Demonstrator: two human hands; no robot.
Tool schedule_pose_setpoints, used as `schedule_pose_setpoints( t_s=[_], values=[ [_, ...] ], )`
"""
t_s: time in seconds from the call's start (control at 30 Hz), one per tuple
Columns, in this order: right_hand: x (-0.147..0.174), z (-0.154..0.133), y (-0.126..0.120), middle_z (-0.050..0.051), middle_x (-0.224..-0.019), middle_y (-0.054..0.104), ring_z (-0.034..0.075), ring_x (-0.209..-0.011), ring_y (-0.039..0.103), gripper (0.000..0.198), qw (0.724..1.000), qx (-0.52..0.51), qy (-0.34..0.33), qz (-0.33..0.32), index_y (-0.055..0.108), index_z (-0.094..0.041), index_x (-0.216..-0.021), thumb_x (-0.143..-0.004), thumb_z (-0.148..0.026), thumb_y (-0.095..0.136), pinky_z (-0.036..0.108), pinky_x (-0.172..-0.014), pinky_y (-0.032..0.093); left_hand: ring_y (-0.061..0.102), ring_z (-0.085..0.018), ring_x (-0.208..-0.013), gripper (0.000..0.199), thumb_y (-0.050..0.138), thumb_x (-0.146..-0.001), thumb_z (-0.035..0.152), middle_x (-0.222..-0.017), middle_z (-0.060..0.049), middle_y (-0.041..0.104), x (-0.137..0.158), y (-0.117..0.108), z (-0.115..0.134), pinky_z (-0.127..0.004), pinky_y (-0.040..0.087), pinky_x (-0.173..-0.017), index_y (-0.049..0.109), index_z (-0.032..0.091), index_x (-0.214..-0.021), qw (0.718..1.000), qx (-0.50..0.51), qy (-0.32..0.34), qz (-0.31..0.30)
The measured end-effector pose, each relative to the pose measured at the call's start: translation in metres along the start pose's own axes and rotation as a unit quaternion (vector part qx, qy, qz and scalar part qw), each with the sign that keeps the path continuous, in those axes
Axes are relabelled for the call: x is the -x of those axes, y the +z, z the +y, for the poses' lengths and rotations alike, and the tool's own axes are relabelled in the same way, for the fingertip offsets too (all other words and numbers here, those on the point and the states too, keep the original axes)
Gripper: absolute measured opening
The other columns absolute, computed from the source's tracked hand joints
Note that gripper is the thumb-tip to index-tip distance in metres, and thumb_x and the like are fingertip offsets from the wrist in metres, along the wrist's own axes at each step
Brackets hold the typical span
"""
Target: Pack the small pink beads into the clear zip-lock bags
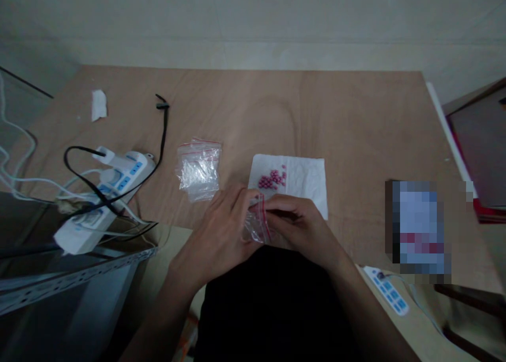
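Note:
Between my two hands, at the table's front edge, is a small clear zip-lock bag with a red line along its seal. My left hand grips the bag's left side, fingers curled. On the red-lined side, my right hand pinches the bag with thumb and fingers. Just beyond them a white paper sheet lies flat, partly covered by my right hand. A cluster of small pink beads or pellets rests on its left half. Left of the sheet is a loose pile of similar clear bags.
A white power strip tangled with black and white cables occupies the table's left side. A paper scrap lies at the back left. At the right sits a pixelated object; a second power strip is below the front edge.

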State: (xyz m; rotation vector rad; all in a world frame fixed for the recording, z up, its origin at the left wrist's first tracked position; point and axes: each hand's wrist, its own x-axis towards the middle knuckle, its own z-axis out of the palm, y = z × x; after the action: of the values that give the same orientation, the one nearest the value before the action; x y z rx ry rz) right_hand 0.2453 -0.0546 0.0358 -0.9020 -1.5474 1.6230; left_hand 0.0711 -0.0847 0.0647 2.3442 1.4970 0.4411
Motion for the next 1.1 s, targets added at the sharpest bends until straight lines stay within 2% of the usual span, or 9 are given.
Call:
schedule_pose_setpoints(
  t_s=[0.1,0.27,0.4,0.57,0.67,0.73,0.83,0.97,1.1],
  values=[
    [-0.001,-0.001,-0.001,0.002,-0.089,0.066,0.014,-0.079,0.063,0.008,0.996,0.085,-0.010,-0.030,0.074,-0.021,-0.086,-0.082,-0.019,0.068,0.028,-0.069,0.052,0.058,-0.028,-0.098,0.042,0.068,-0.076,0.022,-0.104,-0.009,0.058,-0.002,-0.002,0.005,-0.043,0.049,-0.083,0.045,0.017,-0.111,1.000,-0.007,0.002,-0.019],
    [0.002,-0.003,0.003,0.006,-0.099,0.058,0.019,-0.093,0.057,0.015,0.981,0.194,-0.019,-0.024,0.071,-0.018,-0.083,-0.074,-0.027,0.078,0.033,-0.078,0.052,0.058,-0.031,-0.102,0.047,0.067,-0.069,0.023,-0.106,-0.010,0.060,-0.003,0.000,0.011,-0.048,0.045,-0.089,0.047,0.016,-0.111,1.000,-0.016,0.007,-0.009],
    [0.010,-0.008,0.006,0.004,-0.096,0.054,0.017,-0.092,0.057,0.007,0.974,0.221,-0.031,-0.033,0.070,-0.020,-0.086,-0.080,-0.018,0.071,0.032,-0.081,0.052,0.061,-0.027,-0.089,0.030,0.066,-0.072,0.018,-0.092,-0.008,0.062,-0.001,0.008,0.015,-0.043,0.049,-0.081,0.049,0.016,-0.096,1.000,0.017,-0.020,-0.014],
    [0.007,-0.002,-0.018,0.004,-0.088,0.060,0.015,-0.082,0.061,0.011,0.968,0.228,-0.081,0.064,0.072,-0.022,-0.089,-0.090,-0.022,0.061,0.028,-0.070,0.054,0.063,-0.024,-0.085,0.023,0.068,-0.082,0.030,-0.088,-0.005,0.065,0.006,0.018,0.008,-0.039,0.052,-0.076,0.050,0.019,-0.093,0.995,0.080,-0.052,-0.011],
    [-0.009,0.014,-0.050,0.007,-0.093,0.068,0.016,-0.076,0.064,0.019,0.930,0.338,-0.072,0.126,0.071,-0.020,-0.103,-0.091,-0.018,0.056,0.032,-0.070,0.056,0.064,-0.020,-0.085,0.031,0.070,-0.083,0.042,-0.090,-0.003,0.066,0.012,0.021,0.001,-0.035,0.052,-0.077,0.053,0.020,-0.097,0.988,0.131,-0.075,0.031],
    [-0.024,0.026,-0.070,0.011,-0.108,0.069,0.020,-0.088,0.067,0.029,0.901,0.415,-0.080,0.094,0.070,-0.019,-0.112,-0.089,-0.013,0.053,0.038,-0.079,0.057,0.064,-0.018,-0.083,0.032,0.070,-0.083,0.044,-0.089,-0.002,0.066,0.015,0.022,-0.001,-0.033,0.052,-0.076,0.054,0.020,-0.097,0.984,0.152,-0.088,0.040],
    [-0.045,0.039,-0.089,0.013,-0.120,0.068,0.027,-0.107,0.064,0.031,0.873,0.477,-0.102,0.010,0.072,-0.020,-0.110,-0.087,-0.011,0.055,0.046,-0.090,0.054,0.064,-0.018,-0.084,0.030,0.069,-0.083,0.043,-0.090,-0.002,0.067,0.018,0.024,-0.002,-0.033,0.053,-0.076,0.055,0.020,-0.097,0.980,0.169,-0.100,0.029],
    [-0.063,0.043,-0.098,0.011,-0.109,0.072,0.027,-0.102,0.066,0.026,0.836,0.524,-0.136,-0.092,0.075,-0.021,-0.104,-0.091,-0.015,0.054,0.042,-0.086,0.056,0.064,-0.019,-0.086,0.030,0.069,-0.083,0.044,-0.092,-0.002,0.067,0.020,0.030,-0.001,-0.035,0.053,-0.076,0.056,0.021,-0.098,0.978,0.176,-0.111,0.010],
    [-0.067,0.042,-0.100,0.008,-0.103,0.073,0.024,-0.096,0.068,0.026,0.819,0.537,-0.160,-0.125,0.076,-0.023,-0.099,-0.094,-0.017,0.051,0.036,-0.080,0.056,0.065,-0.019,-0.086,0.029,0.069,-0.084,0.042,-0.094,-0.003,0.068,0.022,0.034,-0.001,-0.035,0.053,-0.075,0.056,0.022,-0.100,0.978,0.180,-0.107,-0.003]
  ],
)
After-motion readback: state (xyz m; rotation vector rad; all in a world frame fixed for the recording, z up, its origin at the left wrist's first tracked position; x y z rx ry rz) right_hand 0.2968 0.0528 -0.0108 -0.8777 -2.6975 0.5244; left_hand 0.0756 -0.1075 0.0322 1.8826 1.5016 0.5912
